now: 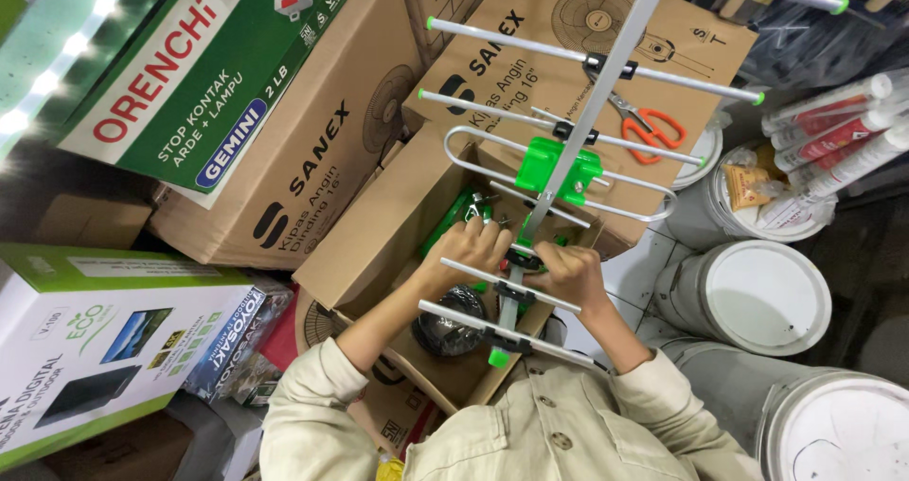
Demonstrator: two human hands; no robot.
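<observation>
A metal rooftop antenna (595, 93) with a long grey boom, silver cross rods with green tips and a green plastic clamp (557, 169) slants up from my chest to the top right. My left hand (469, 249) grips the boom just left of a black rod holder. On the other side of the boom, my right hand (568, 273) pinches the same spot. Both hands hover over an open cardboard box (369, 244) that holds a black cable coil (453, 322) and green parts.
Large cardboard fan boxes (312, 159) and a green box (189, 64) are stacked to the left and behind. Orange-handled scissors (649, 126) lie on a box. White paint buckets (767, 296) and sealant tubes (833, 131) stand at the right. A white-and-green box (95, 348) sits at the left.
</observation>
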